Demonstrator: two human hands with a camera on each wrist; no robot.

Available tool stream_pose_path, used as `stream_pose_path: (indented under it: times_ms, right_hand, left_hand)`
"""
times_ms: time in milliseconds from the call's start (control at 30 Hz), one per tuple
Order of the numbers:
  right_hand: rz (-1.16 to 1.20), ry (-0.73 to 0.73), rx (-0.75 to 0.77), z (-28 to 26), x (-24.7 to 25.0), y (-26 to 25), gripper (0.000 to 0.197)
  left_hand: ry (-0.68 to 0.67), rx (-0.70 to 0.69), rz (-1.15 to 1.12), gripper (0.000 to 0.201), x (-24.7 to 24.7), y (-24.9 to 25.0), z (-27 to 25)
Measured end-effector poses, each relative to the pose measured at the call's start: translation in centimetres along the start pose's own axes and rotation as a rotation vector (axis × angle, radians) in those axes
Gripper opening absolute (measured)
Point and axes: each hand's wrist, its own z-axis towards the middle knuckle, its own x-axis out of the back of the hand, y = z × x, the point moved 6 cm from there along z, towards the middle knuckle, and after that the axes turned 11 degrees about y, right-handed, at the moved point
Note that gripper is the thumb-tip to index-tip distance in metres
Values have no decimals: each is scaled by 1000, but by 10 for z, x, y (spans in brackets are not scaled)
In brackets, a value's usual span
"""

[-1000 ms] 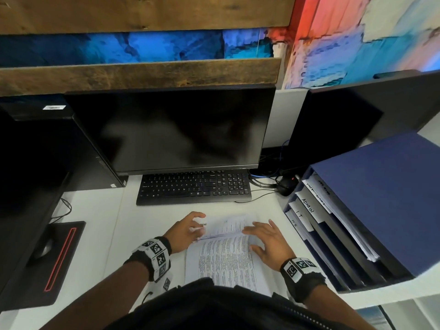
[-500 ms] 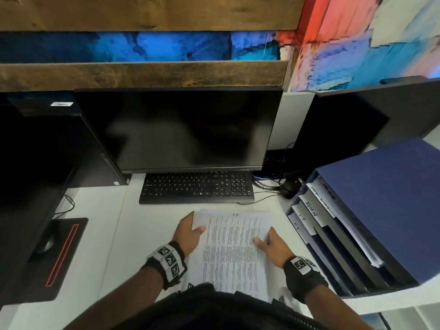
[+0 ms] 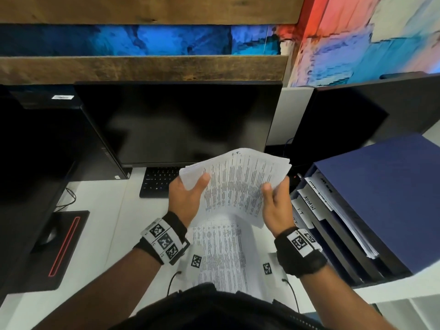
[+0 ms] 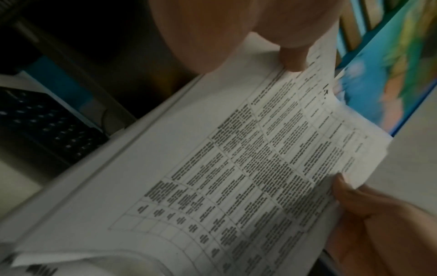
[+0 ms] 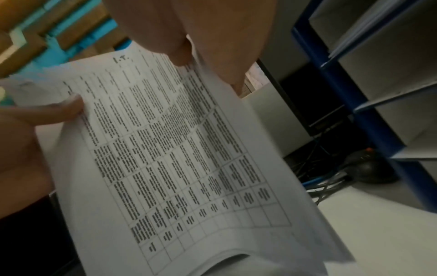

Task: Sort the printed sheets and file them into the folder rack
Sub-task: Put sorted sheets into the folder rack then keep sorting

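a: both hands are up off the desk (image 3: 100, 210) with the bundle of printed sheets (image 3: 238, 184) between them. left hand (image 3: 184, 198) pinches the left edge with the thumb on top, right hand (image 3: 276, 208) grips the right edge, just beside the folder rack (image 3: 381, 198).

b: and that bundle looks loose to me, edges fanned, lower half sagging towards the sheets on the desk (image 3: 221, 253). a weak pinch and i'd expect pages to slide out and mix.

a: the other risk is the wrong slot. the rack tabs read admin and i t, close together.

b: the right wrist view helps there: a heading (image 5: 123, 58) at the top of the page, possibly "i.t.", too smeared from the head view.

a: the head view alone shows the tabs, the keyboard (image 3: 159, 181) and the monitor (image 3: 178, 120) behind the paper.

b: the left wrist view adds the left thumb tip (image 4: 293, 61) pressed near the top corner.
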Motion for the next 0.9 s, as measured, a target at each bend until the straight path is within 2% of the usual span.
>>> stream_pose_path:
  times_ms: [67, 167, 233, 267, 300, 333, 400, 433, 533, 633, 800, 900]
  right_hand:
    - [6, 0, -28, -9, 6, 9, 32]
    - [-142, -50, -167, -28, 12, 48, 42]
    - [-252, -69, -221, -34, 15, 66, 70]
    - [-255, -76, -225, -33, 13, 69, 75]
    - [-236, -62, -225, -32, 12, 66, 68]
    - [-212, -37, -224, -30, 11, 61, 52]
    - [-175, -22, -212, -23, 10, 53, 24]
    - [-170, -27, -186, -21, 9, 47, 20]
    - [-195, -99, -167, -24, 2, 53, 19]
    - [-292, -184, -169, -29, 1, 66, 18]
    - [-358, -160, -152, -27, 11, 79, 22]
    - [-409, -107, -149, -24, 20, 77, 7]
  left_hand:
    - [-70, -21, -23, 27, 7, -7, -4]
    - [-244, 4, 19, 56, 12, -35, -9]
    - [-258, 23, 60, 52, 12, -45, -11]
    - [-237, 46, 52, 45, 11, -47, -10]
    - [-209, 59, 40, 38, 10, -44, -9]
    - [-181, 53, 35, 32, 9, -41, -7]
    - [-150, 4, 27, 30, 8, -32, -1]
    - [-135, -13, 34, 32, 8, -30, 2]
    - [-88, 1, 185, 29, 17, -49, 8]
    - [-188, 11, 344, 19, 20, -71, 6]
    - [-297, 8, 352, 16, 16, -68, -1]
    - [-373, 6, 427, 12, 10, -64, -12]
